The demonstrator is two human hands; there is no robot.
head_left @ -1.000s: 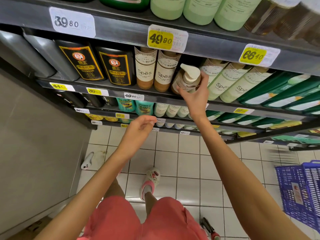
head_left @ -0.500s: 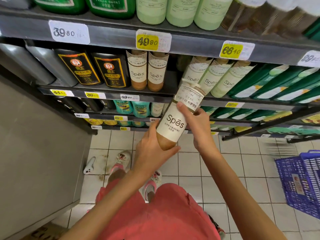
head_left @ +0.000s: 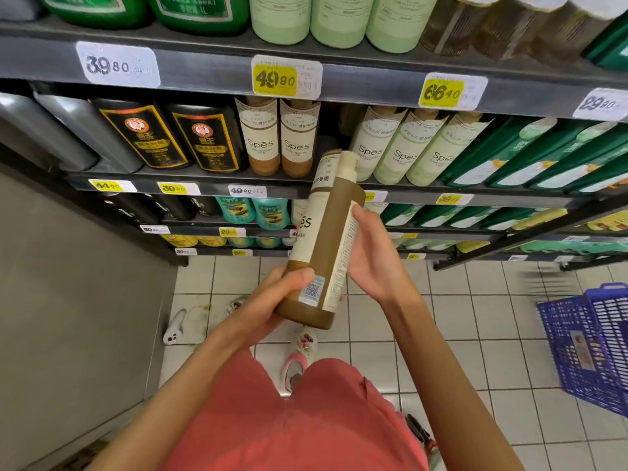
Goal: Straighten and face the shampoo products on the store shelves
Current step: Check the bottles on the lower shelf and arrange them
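A brown Spes shampoo bottle [head_left: 326,246] with a cream label and pump top is held off the shelf, in front of the second shelf, tilted with its base toward me. My left hand [head_left: 272,297] grips its base from the left, thumb across the bottle. My right hand [head_left: 370,256] holds its right side with the palm against the back label. Two matching brown Spes bottles [head_left: 278,141] stand on the second shelf [head_left: 190,176], with a gap to their right. Beyond the gap stand three pale green Spes bottles [head_left: 401,147].
Black bottles [head_left: 170,137] stand left of the brown ones, green bottles [head_left: 530,158] far right. The top shelf [head_left: 204,66] carries price tags and more bottles. A blue shopping basket [head_left: 591,341] sits on the tiled floor at right. A grey wall panel [head_left: 68,283] is on the left.
The bottle came off the shelf into both hands. Since half a second ago it has turned, so its front label faces left and the back label shows.
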